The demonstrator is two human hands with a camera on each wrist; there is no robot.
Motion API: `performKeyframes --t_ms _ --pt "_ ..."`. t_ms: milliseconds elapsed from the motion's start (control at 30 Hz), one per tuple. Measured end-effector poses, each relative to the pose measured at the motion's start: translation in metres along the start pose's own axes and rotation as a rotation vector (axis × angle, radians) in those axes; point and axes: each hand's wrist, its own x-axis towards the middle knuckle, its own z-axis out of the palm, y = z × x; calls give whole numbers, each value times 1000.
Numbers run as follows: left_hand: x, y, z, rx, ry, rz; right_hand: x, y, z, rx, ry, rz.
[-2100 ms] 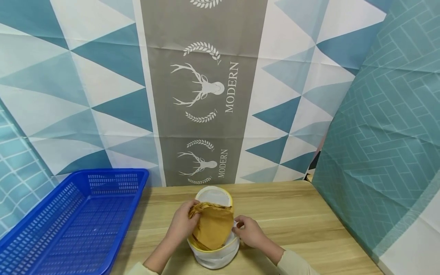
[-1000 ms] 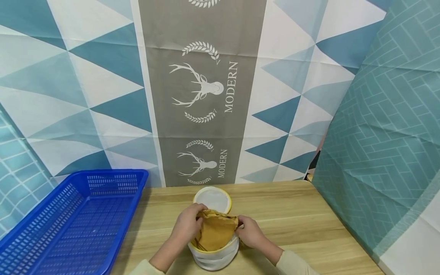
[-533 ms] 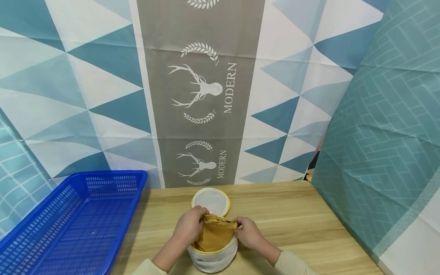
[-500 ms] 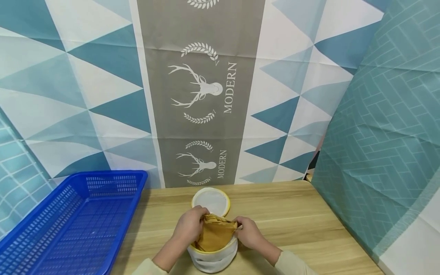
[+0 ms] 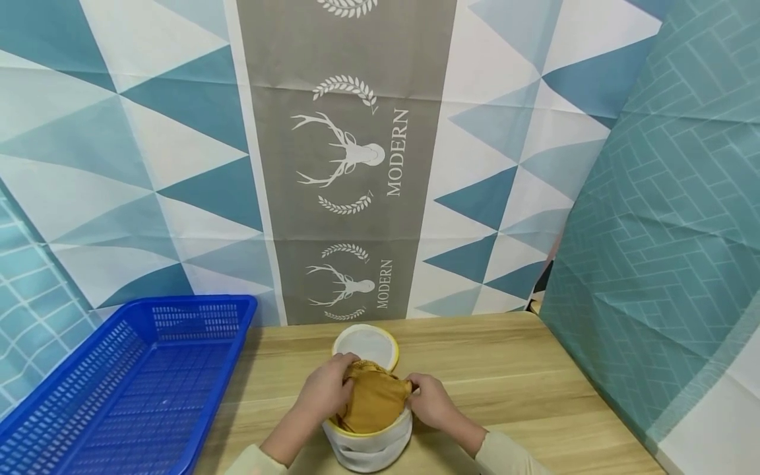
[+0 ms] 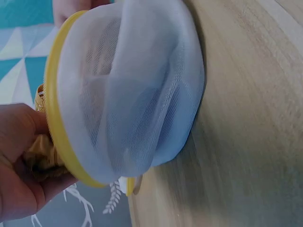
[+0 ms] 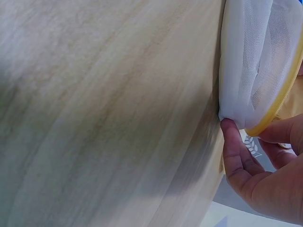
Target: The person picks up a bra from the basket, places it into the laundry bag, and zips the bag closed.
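Note:
A white mesh laundry bag (image 5: 369, 452) with a yellow zip rim stands on the table, its round lid (image 5: 367, 344) folded back behind it. In its mouth lies a mustard-yellow garment (image 5: 375, 399) with a gathered edge, partly sunk inside. My left hand (image 5: 325, 389) grips the garment's upper left edge; in the left wrist view the bunched cloth (image 6: 45, 156) shows between thumb and fingers beside the rim. At the garment's right corner, my right hand (image 5: 432, 401) pinches the cloth. The right wrist view has its fingers (image 7: 234, 151) right at the bag's side.
A large blue plastic basket (image 5: 148, 396) stands to the left of the bag. The wooden table (image 5: 505, 376) reaches back to a patterned wall covering (image 5: 350, 198), and a teal sheet (image 5: 665, 231) hangs along the right side.
My right hand has gone from the bag's rim up to the garment's right corner. My left hand has shifted slightly right, uncovering more of the lid. Most recently the cloth's upper edge has folded forward.

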Motion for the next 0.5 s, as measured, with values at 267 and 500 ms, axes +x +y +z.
performKeyframes --t_ms 267,500 --pt "-7 -17 -14 -370 -16 -260 -1 0 2 2 25 -21" --pt "-19 -29 -24 -794 -220 -596 -1 -1 1 -7 34 -25"
